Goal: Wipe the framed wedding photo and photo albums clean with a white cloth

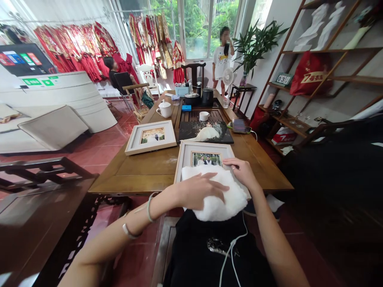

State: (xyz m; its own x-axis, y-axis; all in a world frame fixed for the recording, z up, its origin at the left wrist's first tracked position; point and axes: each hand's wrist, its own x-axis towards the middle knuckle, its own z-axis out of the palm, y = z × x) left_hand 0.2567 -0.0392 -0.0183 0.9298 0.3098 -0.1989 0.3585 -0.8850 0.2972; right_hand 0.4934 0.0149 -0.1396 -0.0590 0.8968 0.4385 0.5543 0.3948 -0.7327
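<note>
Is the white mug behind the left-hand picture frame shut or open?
Shut: the white mug has its knobbed lid sitting on top. Whether it is full cannot be told.

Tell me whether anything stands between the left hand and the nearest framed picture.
Yes: the white cloth lies between the left hand and the framed picture, covering its lower part. The upper part shows uncovered.

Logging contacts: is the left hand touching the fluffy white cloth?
Touching: the head view shows the left hand lying spread across the fluffy white cloth.
</note>
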